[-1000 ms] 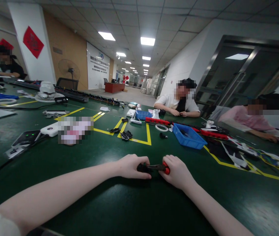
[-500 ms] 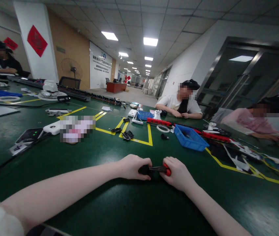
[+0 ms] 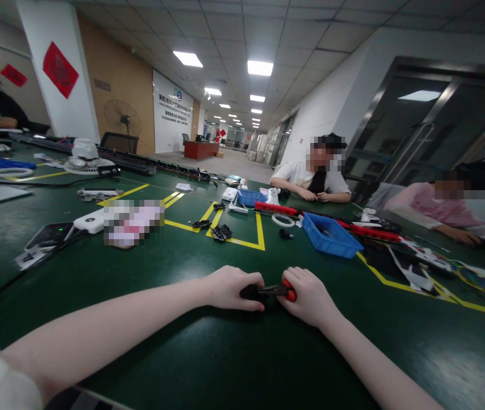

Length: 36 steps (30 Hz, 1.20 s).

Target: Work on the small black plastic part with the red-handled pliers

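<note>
My right hand [image 3: 309, 296] is closed around the red handles of a pair of long-nose pliers [image 3: 273, 290]. The metal jaws point left, against a small black part [image 3: 249, 292]. Thumb and fingers of my left hand [image 3: 231, 287] pinch that black part from the left; its exact kind is hard to make out. Both hands are low over the green table, in the lower middle of the head view. The pliers' tips meet the black part, but whether they grip it cannot be told.
Beyond my hands lie small black parts [image 3: 221, 232] inside yellow tape. A blue bin [image 3: 330, 242] stands to the right, near a white ring [image 3: 282, 220] and red strips [image 3: 276, 209]. A phone [image 3: 135, 223] and white power bank [image 3: 90, 222] lie left. Other people sit around the table.
The hands, pliers and black part keep almost the same position. The whole view has shifted slightly, and the person at far left has moved a little.
</note>
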Available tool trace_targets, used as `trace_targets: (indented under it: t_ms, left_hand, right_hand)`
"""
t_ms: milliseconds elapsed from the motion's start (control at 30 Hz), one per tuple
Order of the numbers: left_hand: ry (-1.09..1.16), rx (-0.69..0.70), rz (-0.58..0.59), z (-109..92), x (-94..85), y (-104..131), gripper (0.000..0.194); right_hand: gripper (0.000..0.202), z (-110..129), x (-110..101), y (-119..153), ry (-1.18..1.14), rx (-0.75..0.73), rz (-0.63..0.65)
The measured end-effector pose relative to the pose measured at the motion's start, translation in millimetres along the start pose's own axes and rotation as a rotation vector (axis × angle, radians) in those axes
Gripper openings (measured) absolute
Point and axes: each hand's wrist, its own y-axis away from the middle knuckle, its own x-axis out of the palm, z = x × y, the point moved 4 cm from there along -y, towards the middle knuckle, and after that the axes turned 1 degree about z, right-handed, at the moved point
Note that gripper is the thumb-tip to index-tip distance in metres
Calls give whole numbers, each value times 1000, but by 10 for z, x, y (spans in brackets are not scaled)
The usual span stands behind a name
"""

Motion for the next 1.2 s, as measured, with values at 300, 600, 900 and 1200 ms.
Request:
trace_targets:
  t_ms: [300,600,900,1200]
  left_hand:
    - [-25,-14,-5,8,9,-4,36]
    - [-35,-44,0,10,10,-11,40]
    - [10,-22,5,32,24,-8,38]
    - [-115,-23,-22,7,27,-11,38]
  right_hand:
    - [12,-16,28,-4,-20,31,51]
    - [13,-19,30,-3,-37,30,41]
    - [13,-12,28,-4,-29,26,55]
    - [13,-24,34,-9,-39,44,54]
